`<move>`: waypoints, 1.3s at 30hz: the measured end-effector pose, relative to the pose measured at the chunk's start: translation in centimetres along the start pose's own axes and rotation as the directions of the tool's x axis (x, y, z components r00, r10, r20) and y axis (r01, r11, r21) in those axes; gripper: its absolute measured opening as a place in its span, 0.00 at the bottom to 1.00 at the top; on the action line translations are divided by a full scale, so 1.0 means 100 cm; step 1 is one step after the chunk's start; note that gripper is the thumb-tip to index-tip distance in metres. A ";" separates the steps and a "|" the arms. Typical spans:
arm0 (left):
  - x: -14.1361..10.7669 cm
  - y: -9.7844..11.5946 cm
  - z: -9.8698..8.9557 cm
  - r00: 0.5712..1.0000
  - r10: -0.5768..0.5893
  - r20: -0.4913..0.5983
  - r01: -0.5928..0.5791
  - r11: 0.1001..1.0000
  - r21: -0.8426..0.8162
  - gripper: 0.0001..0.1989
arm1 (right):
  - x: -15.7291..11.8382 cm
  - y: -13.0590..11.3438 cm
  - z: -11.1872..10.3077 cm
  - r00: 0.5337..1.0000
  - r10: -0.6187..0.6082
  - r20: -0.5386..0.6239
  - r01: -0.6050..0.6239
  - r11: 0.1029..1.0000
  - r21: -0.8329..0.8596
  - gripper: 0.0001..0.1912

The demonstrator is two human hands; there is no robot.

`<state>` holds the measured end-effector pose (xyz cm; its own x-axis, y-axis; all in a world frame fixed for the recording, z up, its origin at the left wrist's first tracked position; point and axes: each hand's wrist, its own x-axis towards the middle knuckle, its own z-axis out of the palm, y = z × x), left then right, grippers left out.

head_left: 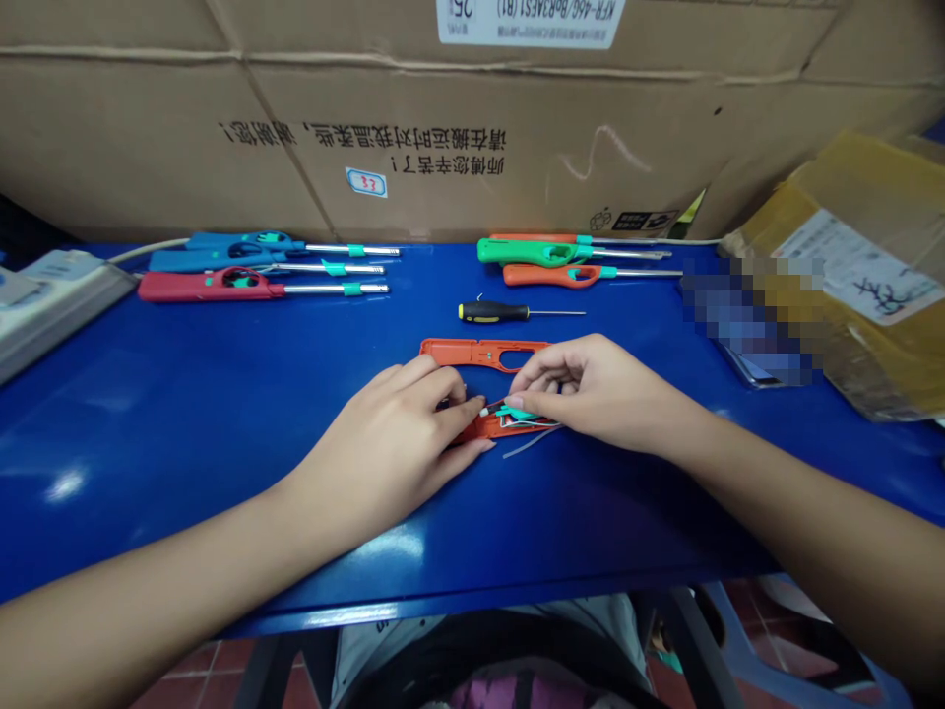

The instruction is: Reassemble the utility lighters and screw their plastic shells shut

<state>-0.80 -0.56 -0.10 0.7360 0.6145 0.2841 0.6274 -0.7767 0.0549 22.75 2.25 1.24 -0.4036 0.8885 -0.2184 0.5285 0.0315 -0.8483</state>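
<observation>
An orange lighter half-shell [487,427] lies on the blue table with its inner parts exposed. My left hand [413,423] grips its left end, thumb along the near edge and fingers over the top. Over the right part, my right hand [572,389] has thumb and forefinger pinched at the green trigger piece [521,412]; whether it holds that piece or a part under it is hidden. A thin clear tube [528,443] sticks out on the near side. Just behind both hands rests the other orange half-shell [458,352], partly covered by my right hand.
A black and yellow screwdriver [493,312] lies beyond the shells. Blue and red lighters [207,286] are at back left, green and orange ones [542,274] at back right. A power strip [66,295], a cardboard box [369,98] and a taped package [871,256] border the table.
</observation>
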 end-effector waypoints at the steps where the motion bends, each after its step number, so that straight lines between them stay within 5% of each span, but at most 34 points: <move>1: 0.000 0.001 0.000 1.000 0.002 -0.005 -0.002 1.000 0.022 0.14 | 0.000 0.000 0.000 1.000 -0.011 -0.006 0.011 1.000 -0.009 0.08; 7: -0.001 0.011 0.000 1.000 -0.007 -0.029 0.011 0.986 0.166 0.13 | 0.000 0.004 0.002 0.999 -0.037 -0.035 0.035 0.998 -0.054 0.07; 39: 0.001 0.010 0.009 0.997 -0.008 -0.078 0.012 0.999 0.050 0.13 | -0.004 -0.001 -0.002 0.997 -0.069 -0.037 0.059 0.971 -0.234 0.09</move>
<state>0.15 -1.19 -0.84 0.7091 0.6079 0.3574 0.6478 -0.7617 0.0104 23.02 2.01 1.50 -0.4111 0.9007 -0.1408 0.6637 0.1898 -0.7235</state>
